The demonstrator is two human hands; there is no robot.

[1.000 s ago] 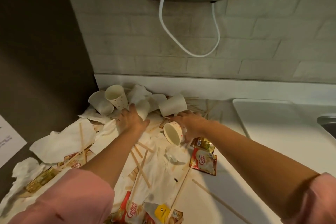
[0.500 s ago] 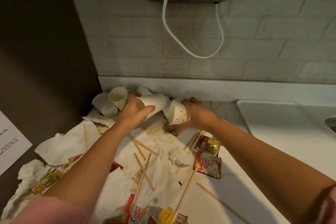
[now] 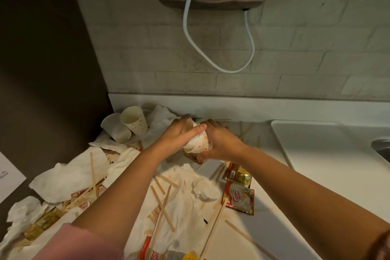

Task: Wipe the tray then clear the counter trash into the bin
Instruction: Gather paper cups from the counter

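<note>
Trash-clearing is in hand; left hand (image 3: 176, 136) and right hand (image 3: 222, 143) together clamp white orange-dotted paper cups (image 3: 200, 143), seemingly nesting them; next, the far-left tipped paper cups (image 3: 135, 121) need gathering.

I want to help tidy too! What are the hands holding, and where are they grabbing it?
Both hands hold paper cups. The left hand grips the top end, thumb across; the right hand holds the dotted side.

Perhaps office pantry — creamer sachets (image 3: 239, 199), sink (image 3: 382, 150).
</note>
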